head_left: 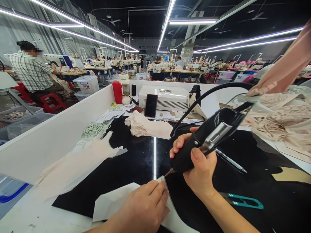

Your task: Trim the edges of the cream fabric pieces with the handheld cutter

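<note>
- Long white ceiling light strips (167, 19) run into the distance and light the hall brightly; the ceiling between them stays dark.
- One strip mirrors as a thin bright line on the glossy black counter (136, 161).
- Wide-angle distortion bends the edges; the white partition wall (55, 136) bows.
- The beige fabric (286, 64) at the upper right is blurred.
- The near field is sharp, with soft shadows.
</note>
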Tool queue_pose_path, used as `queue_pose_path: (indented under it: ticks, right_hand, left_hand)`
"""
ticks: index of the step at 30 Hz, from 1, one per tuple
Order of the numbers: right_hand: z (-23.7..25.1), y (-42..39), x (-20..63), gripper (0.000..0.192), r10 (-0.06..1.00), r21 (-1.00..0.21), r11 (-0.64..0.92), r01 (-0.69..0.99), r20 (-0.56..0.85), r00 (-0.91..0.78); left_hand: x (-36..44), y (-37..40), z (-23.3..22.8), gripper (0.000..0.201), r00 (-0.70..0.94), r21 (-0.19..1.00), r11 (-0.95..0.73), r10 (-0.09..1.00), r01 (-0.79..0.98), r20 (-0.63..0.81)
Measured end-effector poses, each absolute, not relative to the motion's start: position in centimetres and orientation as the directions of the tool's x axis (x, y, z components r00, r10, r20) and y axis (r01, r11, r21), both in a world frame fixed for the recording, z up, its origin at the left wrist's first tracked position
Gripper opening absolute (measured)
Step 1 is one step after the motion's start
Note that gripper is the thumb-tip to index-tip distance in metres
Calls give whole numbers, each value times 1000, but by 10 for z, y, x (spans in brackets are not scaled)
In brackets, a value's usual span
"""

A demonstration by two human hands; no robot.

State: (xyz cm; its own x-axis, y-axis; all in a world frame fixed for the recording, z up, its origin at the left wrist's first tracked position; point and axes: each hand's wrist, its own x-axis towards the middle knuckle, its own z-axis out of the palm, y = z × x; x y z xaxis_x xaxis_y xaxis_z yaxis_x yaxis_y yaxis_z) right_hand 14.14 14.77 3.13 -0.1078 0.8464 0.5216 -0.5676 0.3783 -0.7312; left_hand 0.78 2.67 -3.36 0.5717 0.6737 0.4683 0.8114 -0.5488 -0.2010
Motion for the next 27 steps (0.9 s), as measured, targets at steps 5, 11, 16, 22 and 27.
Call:
queue_pose_path:
  ticks: [5,11,16,22,27]
  right_hand:
    - [31,148,141,43,843,-735,364,-572,521,-133]
    - [31,146,141,38,828,-719,375,-586,544,-137]
    - [31,144,143,31,830,-733,386,-559,541,-135]
    - [31,143,141,38,829,-707,376,-598,545,-123]
    - [30,143,139,37,830,-717,369,-591,540,-137]
  left_hand:
    - [8,27,-37,29,613,-272,-551,667,789,423]
    - [8,25,-39,30,570,-216,-533,700,818,430]
    - [10,26,-36,28,546,-189,-524,698,830,464]
    - [12,27,-35,25,522,-159,-525,674,836,522]
    - [12,27,-34,26,510,-148,-520,671,841,538]
